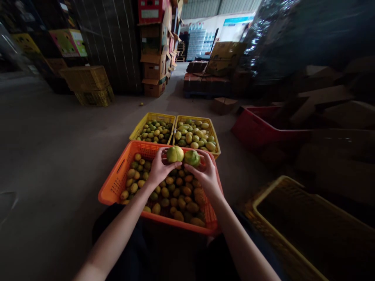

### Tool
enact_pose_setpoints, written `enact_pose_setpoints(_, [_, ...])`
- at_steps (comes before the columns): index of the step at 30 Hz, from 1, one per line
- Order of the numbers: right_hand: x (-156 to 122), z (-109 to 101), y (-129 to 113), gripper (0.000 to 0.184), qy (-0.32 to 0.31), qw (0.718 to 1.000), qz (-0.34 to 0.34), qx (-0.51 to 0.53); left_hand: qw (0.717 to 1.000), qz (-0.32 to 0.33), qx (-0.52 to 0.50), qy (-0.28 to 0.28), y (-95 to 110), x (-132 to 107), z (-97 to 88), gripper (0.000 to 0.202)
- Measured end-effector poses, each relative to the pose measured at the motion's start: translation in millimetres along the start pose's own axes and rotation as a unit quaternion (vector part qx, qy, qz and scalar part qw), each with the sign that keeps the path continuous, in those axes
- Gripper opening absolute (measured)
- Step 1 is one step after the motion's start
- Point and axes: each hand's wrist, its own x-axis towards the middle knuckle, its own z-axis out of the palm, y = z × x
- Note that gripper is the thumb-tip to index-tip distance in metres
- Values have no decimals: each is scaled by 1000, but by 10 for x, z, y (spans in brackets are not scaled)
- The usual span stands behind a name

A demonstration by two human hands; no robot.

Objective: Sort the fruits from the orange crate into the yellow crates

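Observation:
My left hand [160,168] is closed round a yellow-green lemon [175,154]. A greener lemon [192,158] is gripped by my right hand [207,171], close beside the first one. Both fruits are held up over the far part of an orange crate [115,183], which stands before my knees. Inside it lie many loose yellow and green lemons [165,192], partly covered by my forearms. Beyond its far rim, a left yellow crate [135,132] and a right yellow crate [217,146] stand side by side, both holding more lemons.
A yellow basket [284,183] stands at lower right and a red crate [252,125] behind it, near cardboard pieces [325,101]. Stacked cartons [152,70] rise at the back. More boxes [84,80] stand at left. One small fruit [141,104] lies on the floor.

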Motion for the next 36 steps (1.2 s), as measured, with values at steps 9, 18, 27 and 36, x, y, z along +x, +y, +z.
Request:
enact_pose_setpoints(9, [73, -53, -74, 41, -15, 995, 67, 68, 979, -101, -174, -36, 50, 72, -92, 59])
enact_pose_setpoints(18, [169, -173, 12, 38, -54, 968, 160, 188, 921, -229, -312, -37, 132, 46, -211, 36])
enact_pose_setpoints(27, [170, -55, 39, 28, -59, 946, 193, 256, 915, -229, -331, 25, 104, 72, -230, 20])
enact_pose_setpoints(36, [154, 32, 109, 21, -49, 937, 223, 263, 933, -208, -291, -31, 35, 17, -234, 22])
